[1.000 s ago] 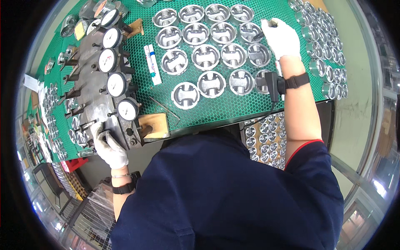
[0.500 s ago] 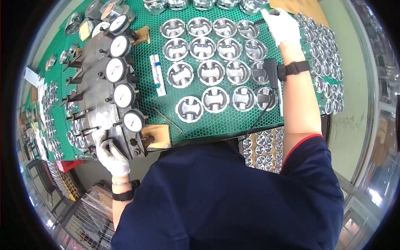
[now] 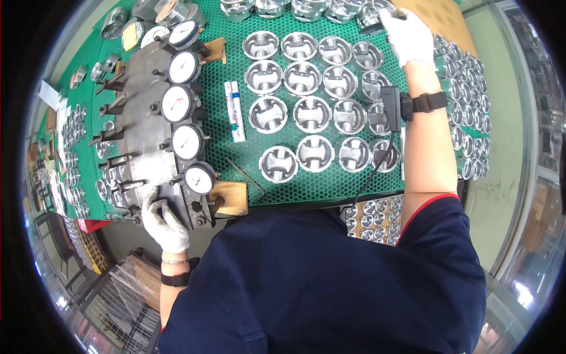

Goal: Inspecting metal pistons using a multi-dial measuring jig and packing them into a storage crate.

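Note:
My gloved left hand [image 3: 166, 227] is at the near end of a dark metal gauge fixture [image 3: 144, 141], its fingers bent onto the plate's edge. Several white-faced dial gauges [image 3: 178, 103] line the fixture's right side. At the far right, my gloved right hand [image 3: 408, 36] has its fingers closed on a slim black tool [image 3: 371, 28], whose exact kind I cannot make out. Its fingertips are beside a metal piston [image 3: 383, 7] at the back row. Left of my right forearm, metal pistons [image 3: 313, 113] lie in rows, open ends up, on the green mat [image 3: 330, 192].
Two markers [image 3: 234, 112] and a thin hex key [image 3: 244, 177] lie between fixture and pistons. More pistons [image 3: 466, 100] crowd the right edge. A black device with a cable [image 3: 392, 109] is at my right wrist. Wooden blocks [image 3: 230, 197] stick out beside the fixture.
The view has shifted, so the bench things appear a little farther right. My right hand has come closer to the back-row pistons with the black tool. My left hand stays at the fixture.

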A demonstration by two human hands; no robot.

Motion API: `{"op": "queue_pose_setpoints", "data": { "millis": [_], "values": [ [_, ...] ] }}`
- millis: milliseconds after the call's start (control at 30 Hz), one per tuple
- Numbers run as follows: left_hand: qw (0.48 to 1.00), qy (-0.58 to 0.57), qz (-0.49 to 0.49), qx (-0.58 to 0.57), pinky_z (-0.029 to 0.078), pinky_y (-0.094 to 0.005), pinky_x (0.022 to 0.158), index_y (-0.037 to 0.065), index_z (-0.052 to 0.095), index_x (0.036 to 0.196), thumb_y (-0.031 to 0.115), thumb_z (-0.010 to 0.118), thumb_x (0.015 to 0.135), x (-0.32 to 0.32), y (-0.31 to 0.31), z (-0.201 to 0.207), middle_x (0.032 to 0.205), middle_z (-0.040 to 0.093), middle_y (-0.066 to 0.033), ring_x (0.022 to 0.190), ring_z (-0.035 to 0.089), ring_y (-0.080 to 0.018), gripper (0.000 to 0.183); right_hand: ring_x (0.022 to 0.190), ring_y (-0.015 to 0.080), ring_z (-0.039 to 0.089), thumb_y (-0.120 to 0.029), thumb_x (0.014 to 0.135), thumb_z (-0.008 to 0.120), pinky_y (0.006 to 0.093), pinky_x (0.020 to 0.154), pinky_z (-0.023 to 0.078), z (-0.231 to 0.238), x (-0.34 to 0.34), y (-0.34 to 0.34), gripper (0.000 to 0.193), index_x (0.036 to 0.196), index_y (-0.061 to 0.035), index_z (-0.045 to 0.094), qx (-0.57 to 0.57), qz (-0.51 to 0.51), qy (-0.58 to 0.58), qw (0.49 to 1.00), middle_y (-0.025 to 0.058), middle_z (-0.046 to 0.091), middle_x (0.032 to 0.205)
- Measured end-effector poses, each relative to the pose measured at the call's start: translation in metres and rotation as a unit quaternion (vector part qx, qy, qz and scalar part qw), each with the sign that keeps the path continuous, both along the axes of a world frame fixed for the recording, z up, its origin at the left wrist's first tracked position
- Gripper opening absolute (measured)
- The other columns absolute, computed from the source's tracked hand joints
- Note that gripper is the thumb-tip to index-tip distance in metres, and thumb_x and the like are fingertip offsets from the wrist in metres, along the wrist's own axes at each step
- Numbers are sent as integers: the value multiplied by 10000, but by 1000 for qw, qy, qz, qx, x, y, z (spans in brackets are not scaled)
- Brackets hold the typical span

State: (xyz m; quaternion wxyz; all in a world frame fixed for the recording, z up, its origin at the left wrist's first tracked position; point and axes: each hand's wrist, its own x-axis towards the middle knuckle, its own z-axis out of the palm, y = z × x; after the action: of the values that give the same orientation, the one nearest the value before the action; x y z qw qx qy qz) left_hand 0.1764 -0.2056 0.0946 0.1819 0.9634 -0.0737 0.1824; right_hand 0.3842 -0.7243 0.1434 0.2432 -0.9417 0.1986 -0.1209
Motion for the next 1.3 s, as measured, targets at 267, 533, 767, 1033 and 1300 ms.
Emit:
{"op": "queue_pose_setpoints", "data": {
  "millis": [267, 533, 767, 1033, 1300],
  "values": [
    [1000, -1, 4, -22, 471, -435, 957, -63, 560, 943, 29, 503, 915, -1, 0, 0, 1171, 606, -246, 1089, 604, -380, 112, 993, 329, 664, -522, 874, 566, 386, 883, 505, -19, 19, 46, 495, 1066, -87, 702, -62, 79, 27, 995, 151, 710, 1033],
    [1000, 6, -4, 6, 440, -420, 986, -73, 561, 1002, 30, 478, 929, -1, 2, -1, 1190, 598, -242, 1093, 591, -369, 152, 970, 331, 669, -496, 884, 575, 384, 863, 515, -6, -2, 32, 437, 1015, -101, 708, -72, 67, -55, 994, 143, 711, 1006],
    [1000, 5, -1, 7, 439, -423, 992, -71, 554, 1002, 22, 472, 931, -2, 1, -1, 1196, 597, -245, 1111, 590, -372, 143, 881, 295, 679, -470, 860, 640, 359, 798, 518, 17, -62, 40, 398, 932, -84, 702, -11, 26, 16, 999, 126, 714, 897],
    [1000, -4, -3, 0, 455, -422, 972, -77, 560, 989, 8, 489, 922, 3, -1, -2, 1185, 605, -244, 1097, 598, -367, 129, 883, 332, 668, -488, 883, 589, 374, 792, 519, -27, -59, 47, 416, 946, -92, 698, -51, 60, 29, 996, 115, 715, 936],
    [1000, -22, -9, -3, 458, -426, 971, -76, 575, 975, 15, 515, 911, 1, -1, -1, 1172, 618, -240, 1087, 604, -376, 126, 617, 180, 565, -396, 859, 703, 301, 632, 470, 25, -129, 40, 361, 846, -36, 679, 61, -32, -7, 998, 75, 620, 688]
  ]
}}
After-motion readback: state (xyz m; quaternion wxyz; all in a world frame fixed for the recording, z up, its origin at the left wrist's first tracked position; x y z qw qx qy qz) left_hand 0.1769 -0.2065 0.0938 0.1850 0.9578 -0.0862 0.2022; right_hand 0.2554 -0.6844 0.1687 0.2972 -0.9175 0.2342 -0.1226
